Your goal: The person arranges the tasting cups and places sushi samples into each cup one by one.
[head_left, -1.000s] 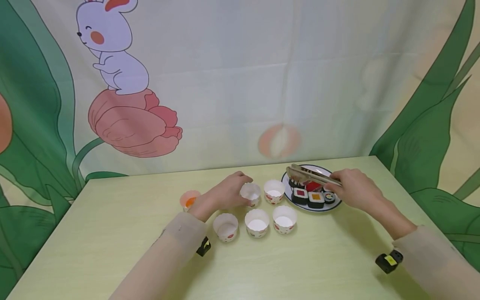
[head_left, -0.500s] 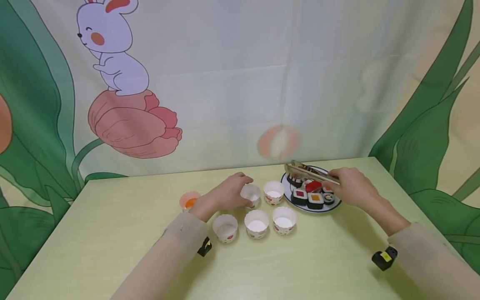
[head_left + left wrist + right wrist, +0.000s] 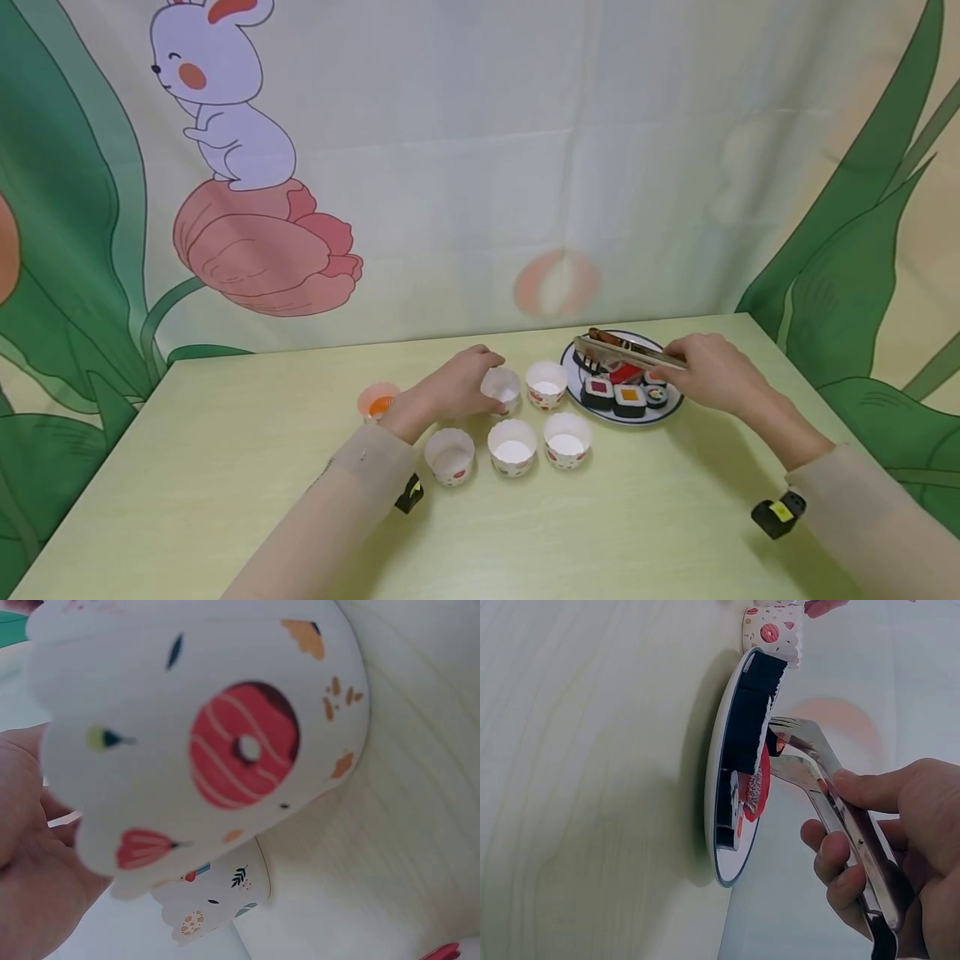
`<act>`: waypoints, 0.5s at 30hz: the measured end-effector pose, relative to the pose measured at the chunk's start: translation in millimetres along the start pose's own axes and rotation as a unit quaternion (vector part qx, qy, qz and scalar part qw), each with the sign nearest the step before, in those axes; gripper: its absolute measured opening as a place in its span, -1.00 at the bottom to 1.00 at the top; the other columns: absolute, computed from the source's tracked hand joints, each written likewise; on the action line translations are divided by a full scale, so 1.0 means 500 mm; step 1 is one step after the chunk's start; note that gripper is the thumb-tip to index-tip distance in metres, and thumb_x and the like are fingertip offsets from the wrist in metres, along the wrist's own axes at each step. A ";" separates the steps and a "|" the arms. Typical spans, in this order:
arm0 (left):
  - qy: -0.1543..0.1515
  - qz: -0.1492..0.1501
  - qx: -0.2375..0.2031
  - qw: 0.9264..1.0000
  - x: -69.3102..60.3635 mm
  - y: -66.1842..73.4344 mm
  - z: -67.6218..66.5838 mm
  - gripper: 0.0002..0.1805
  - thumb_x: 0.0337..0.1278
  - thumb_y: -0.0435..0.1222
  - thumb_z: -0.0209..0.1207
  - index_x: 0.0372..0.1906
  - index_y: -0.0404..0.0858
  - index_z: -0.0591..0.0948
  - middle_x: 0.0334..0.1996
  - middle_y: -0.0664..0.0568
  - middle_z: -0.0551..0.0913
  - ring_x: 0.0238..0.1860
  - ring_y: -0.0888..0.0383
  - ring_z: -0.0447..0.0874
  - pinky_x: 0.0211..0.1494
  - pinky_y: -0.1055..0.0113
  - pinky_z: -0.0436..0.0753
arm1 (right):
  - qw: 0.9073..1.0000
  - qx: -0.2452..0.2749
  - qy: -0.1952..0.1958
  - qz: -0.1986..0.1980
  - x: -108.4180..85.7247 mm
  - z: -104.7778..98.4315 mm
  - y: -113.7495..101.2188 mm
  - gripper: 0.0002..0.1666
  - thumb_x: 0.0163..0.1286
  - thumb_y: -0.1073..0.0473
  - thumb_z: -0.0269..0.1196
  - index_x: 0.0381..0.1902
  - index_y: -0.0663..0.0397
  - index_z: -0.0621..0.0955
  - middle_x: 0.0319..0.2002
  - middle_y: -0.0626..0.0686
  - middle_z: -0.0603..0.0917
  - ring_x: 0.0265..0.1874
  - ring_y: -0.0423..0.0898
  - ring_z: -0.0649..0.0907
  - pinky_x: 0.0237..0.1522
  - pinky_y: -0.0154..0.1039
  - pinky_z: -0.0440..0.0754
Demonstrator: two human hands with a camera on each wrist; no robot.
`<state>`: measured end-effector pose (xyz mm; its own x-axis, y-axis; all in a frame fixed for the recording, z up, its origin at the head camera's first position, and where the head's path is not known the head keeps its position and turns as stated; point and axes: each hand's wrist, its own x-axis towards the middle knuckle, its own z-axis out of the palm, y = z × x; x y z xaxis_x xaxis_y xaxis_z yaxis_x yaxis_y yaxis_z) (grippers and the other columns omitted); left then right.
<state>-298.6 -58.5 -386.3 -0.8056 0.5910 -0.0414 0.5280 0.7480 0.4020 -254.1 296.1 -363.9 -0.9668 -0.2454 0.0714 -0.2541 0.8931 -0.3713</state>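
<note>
So, far left you've got a backdrop (image 3: 450,167) with a rabbit (image 3: 243,137) sitting on a pink flower (image 3: 262,250), and it hangs right behind your table (image 3: 187,500). Next comes the orange cup (image 3: 378,403), mostly tucked behind your left forearm with something orange inside. Your left hand (image 3: 453,385) has thumb and fingers bent around the held cup (image 3: 502,388), which sits upright in the middle of the back row. Your left wrist view is mostly a donut-print cup hiding the fingertips, so I can't tell how firm that hold is. In front there's a row of three: left front cup (image 3: 450,457), middle front cup (image 3: 513,448), right front cup (image 3: 567,441), all upright. The back right cup (image 3: 547,385) stands between the held cup and your plate (image 3: 733,865). On the plate: a pink-centred roll (image 3: 598,391), an orange-centred roll (image 3: 630,399), a small roll (image 3: 656,395) and a red piece (image 3: 624,374), among others. Your tongs (image 3: 637,356) lean over it all, tips slightly apart, and I can't tell if they're gripping anything. Your right hand (image 3: 710,372) has them pinched between thumb and curled fingers.
</note>
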 end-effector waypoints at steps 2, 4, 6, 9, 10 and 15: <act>-0.001 -0.003 0.001 1.000 0.001 -0.001 0.000 -0.23 0.14 -0.22 0.50 0.38 -0.45 0.46 0.32 -0.26 0.46 0.31 -0.15 0.44 0.42 0.06 0.39 | 1.000 -0.002 0.000 0.000 0.000 0.000 0.000 -0.73 0.42 0.09 0.37 -0.25 0.24 0.70 -0.52 -0.03 0.58 -0.56 -0.09 0.48 -0.52 -0.19 0.39; -0.004 -0.006 0.000 1.000 0.002 -0.002 0.001 -0.23 0.15 -0.22 0.49 0.39 -0.44 0.45 0.32 -0.26 0.45 0.32 -0.14 0.44 0.42 0.06 0.39 | 1.000 -0.006 0.001 0.000 0.001 0.000 -0.002 -0.73 0.41 0.09 0.38 -0.24 0.25 0.71 -0.52 -0.02 0.58 -0.56 -0.09 0.49 -0.52 -0.19 0.39; -0.005 -0.008 0.000 1.000 0.002 -0.003 0.001 -0.23 0.15 -0.21 0.49 0.39 -0.44 0.45 0.33 -0.26 0.45 0.32 -0.14 0.43 0.43 0.06 0.38 | 1.000 -0.010 0.002 0.002 0.000 0.000 -0.005 -0.73 0.41 0.10 0.38 -0.24 0.25 0.71 -0.52 -0.02 0.59 -0.56 -0.09 0.49 -0.52 -0.19 0.40; -0.004 -0.009 0.002 1.000 0.003 -0.003 0.001 -0.24 0.15 -0.22 0.49 0.38 -0.44 0.46 0.31 -0.26 0.46 0.31 -0.14 0.45 0.42 0.07 0.39 | 1.000 -0.014 0.000 0.009 -0.002 0.001 -0.012 -0.74 0.42 0.10 0.37 -0.24 0.25 0.71 -0.52 -0.02 0.59 -0.57 -0.08 0.49 -0.54 -0.20 0.39; -0.004 -0.007 0.004 1.000 0.003 -0.003 0.001 -0.24 0.15 -0.22 0.49 0.38 -0.44 0.47 0.31 -0.26 0.46 0.30 -0.14 0.45 0.42 0.06 0.40 | 1.000 -0.013 -0.002 0.014 -0.002 0.001 -0.015 -0.74 0.42 0.11 0.37 -0.22 0.25 0.72 -0.51 -0.02 0.59 -0.57 -0.08 0.49 -0.54 -0.20 0.39; -0.004 -0.004 0.006 1.000 0.004 -0.004 0.002 -0.27 0.15 -0.22 0.49 0.36 -0.44 0.48 0.30 -0.26 0.48 0.29 -0.14 0.46 0.41 0.06 0.40 | 1.000 -0.011 -0.007 0.029 -0.005 0.003 -0.026 -0.73 0.45 0.13 0.35 -0.15 0.29 0.71 -0.48 0.01 0.60 -0.56 -0.08 0.50 -0.56 -0.20 0.38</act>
<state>-301.0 -58.4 -388.0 -0.8080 0.5870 -0.0511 0.5250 0.7565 0.3900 -248.2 284.7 -360.6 -0.9793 -0.1986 0.0377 -0.1990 0.9140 -0.3536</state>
